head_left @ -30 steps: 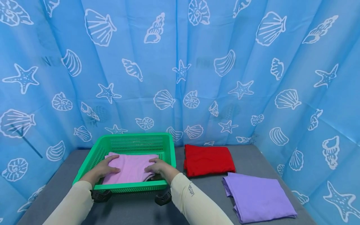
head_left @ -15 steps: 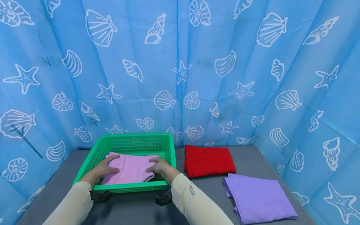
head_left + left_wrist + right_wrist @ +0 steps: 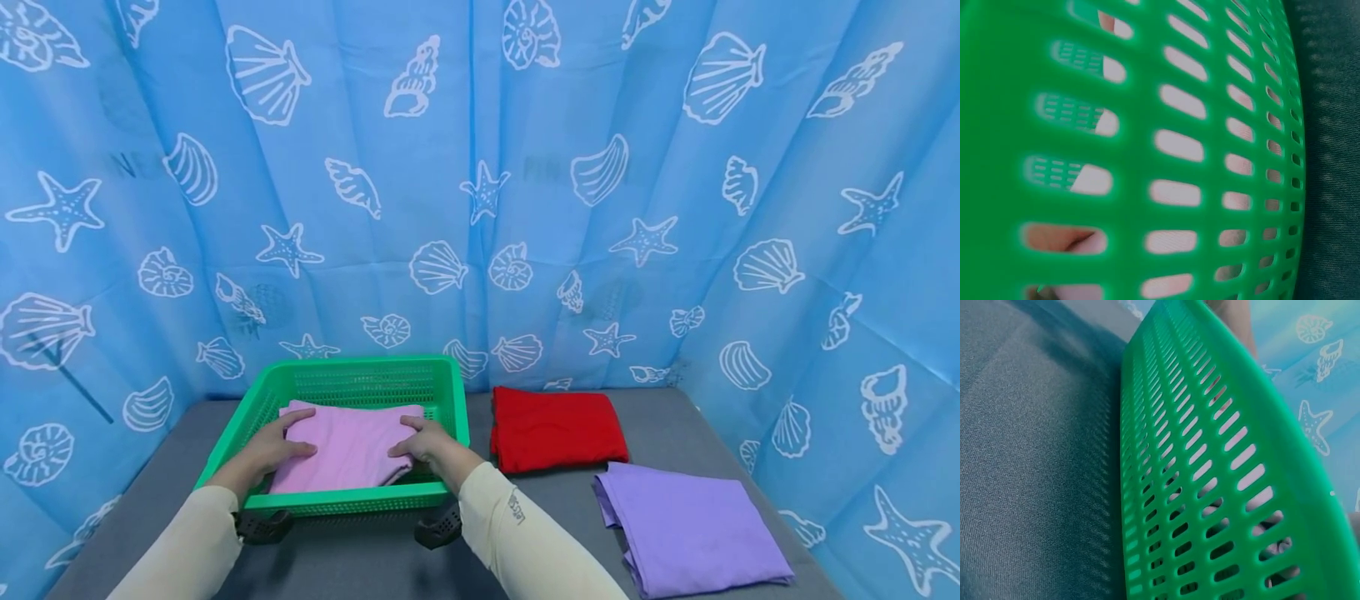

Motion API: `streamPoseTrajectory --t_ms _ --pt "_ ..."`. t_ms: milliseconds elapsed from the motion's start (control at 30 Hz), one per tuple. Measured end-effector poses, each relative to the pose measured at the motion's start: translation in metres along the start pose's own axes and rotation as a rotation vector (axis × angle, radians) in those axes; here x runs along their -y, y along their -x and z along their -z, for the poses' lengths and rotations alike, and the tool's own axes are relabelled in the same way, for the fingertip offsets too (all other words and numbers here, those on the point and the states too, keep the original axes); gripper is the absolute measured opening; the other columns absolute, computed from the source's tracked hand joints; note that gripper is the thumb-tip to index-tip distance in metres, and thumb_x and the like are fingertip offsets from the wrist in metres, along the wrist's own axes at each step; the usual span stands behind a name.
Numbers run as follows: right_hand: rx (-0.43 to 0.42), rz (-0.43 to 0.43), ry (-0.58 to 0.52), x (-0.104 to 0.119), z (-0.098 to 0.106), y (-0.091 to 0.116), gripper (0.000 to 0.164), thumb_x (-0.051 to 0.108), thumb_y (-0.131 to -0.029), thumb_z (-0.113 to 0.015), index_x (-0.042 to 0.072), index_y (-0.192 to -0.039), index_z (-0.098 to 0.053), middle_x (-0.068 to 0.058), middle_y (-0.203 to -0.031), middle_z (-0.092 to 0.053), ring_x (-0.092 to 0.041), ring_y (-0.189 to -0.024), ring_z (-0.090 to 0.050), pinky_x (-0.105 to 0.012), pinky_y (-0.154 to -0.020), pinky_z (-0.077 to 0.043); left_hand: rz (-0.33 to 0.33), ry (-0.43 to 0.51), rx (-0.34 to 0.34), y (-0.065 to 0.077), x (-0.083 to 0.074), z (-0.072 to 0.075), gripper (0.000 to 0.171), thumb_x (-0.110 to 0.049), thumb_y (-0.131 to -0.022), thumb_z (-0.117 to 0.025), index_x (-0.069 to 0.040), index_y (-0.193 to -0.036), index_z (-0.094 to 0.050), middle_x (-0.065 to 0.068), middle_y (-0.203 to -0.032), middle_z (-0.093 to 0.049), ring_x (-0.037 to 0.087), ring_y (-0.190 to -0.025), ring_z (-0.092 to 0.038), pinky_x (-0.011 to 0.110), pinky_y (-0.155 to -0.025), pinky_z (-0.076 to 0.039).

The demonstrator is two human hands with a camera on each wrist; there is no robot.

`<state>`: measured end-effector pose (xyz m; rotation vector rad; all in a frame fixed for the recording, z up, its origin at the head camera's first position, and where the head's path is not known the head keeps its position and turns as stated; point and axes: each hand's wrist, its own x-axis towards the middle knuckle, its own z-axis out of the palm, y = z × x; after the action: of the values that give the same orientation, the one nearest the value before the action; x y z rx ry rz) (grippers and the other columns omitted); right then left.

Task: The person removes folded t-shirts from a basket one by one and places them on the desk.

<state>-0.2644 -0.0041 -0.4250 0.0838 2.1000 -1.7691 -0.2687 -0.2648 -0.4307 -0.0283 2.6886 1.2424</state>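
A folded pink cloth (image 3: 348, 446) lies inside the green slotted basket (image 3: 352, 500). My left hand (image 3: 268, 450) grips its left side, with the thumb across the top and the index finger toward the far corner. On the opposite side my right hand (image 3: 431, 443) holds the right edge the same way, thumb on top. The other fingers are largely hidden by the cloth and the basket. Through the slots of the basket wall (image 3: 1132, 125) the left wrist view shows pale cloth (image 3: 1179, 147). In the right wrist view the basket wall (image 3: 1229, 456) blocks most of the hand.
To the right of the basket lies a folded red cloth (image 3: 558, 429) on the grey table (image 3: 360, 558). Nearer the front right is a folded purple cloth (image 3: 693, 529). A blue curtain (image 3: 480, 208) with shell prints hangs behind and around the table.
The pink cloth's far edge has shifted slightly up and straightened between my hands. My left hand has moved a little to the left; the right has barely moved.
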Motion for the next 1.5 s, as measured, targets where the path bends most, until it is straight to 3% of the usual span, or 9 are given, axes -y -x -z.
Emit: streamPoseTrajectory --t_ms 200,400,700,933,1033,1233,1500 --pt "-0.047 0.047 0.019 0.002 0.002 0.002 0.068 -0.009 -0.081 -0.072 0.008 -0.143 -0.052 -0.027 -0.142 -0.047 -0.009 -0.054 -0.052 -0.020 -0.052 -0.048 -0.040 -0.022 -0.057 -0.002 0.001 0.003 0.074 -0.010 -0.088 -0.070 0.000 -0.150 -0.033 0.040 -0.152 -0.019 0.058 -0.138 -0.019 0.067 -0.105 -0.032" --pt "-0.006 0.094 0.023 0.006 0.007 0.003 0.069 -0.007 -0.083 -0.071 0.009 -0.146 -0.048 -0.026 -0.147 -0.044 -0.006 -0.048 -0.043 -0.018 -0.049 -0.042 -0.042 0.003 -0.085 -0.001 -0.002 0.012 0.074 -0.011 -0.088 -0.070 -0.002 -0.152 -0.032 0.038 -0.154 -0.017 0.057 -0.140 -0.017 0.066 -0.106 -0.033" --pt "0.037 0.099 -0.023 0.021 0.017 0.009 0.070 -0.005 -0.082 -0.074 0.013 -0.145 -0.050 -0.021 -0.152 -0.038 -0.006 -0.048 -0.044 -0.018 -0.049 -0.042 -0.020 0.072 -0.052 0.010 -0.008 0.027 0.079 -0.024 -0.092 -0.069 -0.007 -0.155 -0.026 0.037 -0.155 -0.015 0.054 -0.134 -0.030 0.060 -0.100 -0.043" --pt "0.110 0.092 -0.042 0.027 0.024 0.018 0.068 -0.002 -0.084 -0.073 0.016 -0.146 -0.050 -0.018 -0.137 -0.050 -0.010 -0.057 -0.053 -0.020 -0.055 -0.046 0.035 0.117 0.000 0.022 -0.010 0.042 0.087 -0.042 -0.090 -0.069 -0.013 -0.157 -0.021 0.036 -0.157 -0.010 0.054 -0.136 -0.025 0.059 -0.101 -0.042" --pt "0.120 0.097 -0.029 0.029 0.028 0.024 0.067 0.000 -0.085 -0.072 0.016 -0.146 -0.050 -0.017 -0.137 -0.050 -0.012 -0.066 -0.059 -0.021 -0.060 -0.050 0.040 0.132 0.013 0.025 -0.012 0.043 0.089 -0.044 -0.090 -0.069 -0.014 -0.158 -0.020 0.035 -0.158 -0.007 0.054 -0.138 -0.020 0.060 -0.103 -0.040" --pt "0.119 0.118 -0.018 0.029 0.039 0.037 0.067 0.006 -0.085 -0.074 0.018 -0.146 -0.049 -0.018 -0.142 -0.046 -0.017 -0.074 -0.065 -0.026 -0.068 -0.057 0.025 0.119 0.024 0.038 -0.023 0.041 0.091 -0.051 -0.088 -0.068 -0.017 -0.158 -0.019 0.035 -0.157 -0.012 0.052 -0.136 -0.025 0.057 -0.098 -0.044" --pt "0.110 0.131 -0.038 0.031 0.057 0.053 0.068 0.011 -0.084 -0.076 0.020 -0.147 -0.049 -0.018 -0.146 -0.041 -0.019 -0.082 -0.067 -0.031 -0.075 -0.058 -0.052 0.048 -0.034 0.053 -0.046 0.037 0.089 -0.054 -0.087 -0.068 -0.020 -0.157 -0.025 0.035 -0.154 -0.021 0.051 -0.131 -0.034 0.051 -0.090 -0.051"
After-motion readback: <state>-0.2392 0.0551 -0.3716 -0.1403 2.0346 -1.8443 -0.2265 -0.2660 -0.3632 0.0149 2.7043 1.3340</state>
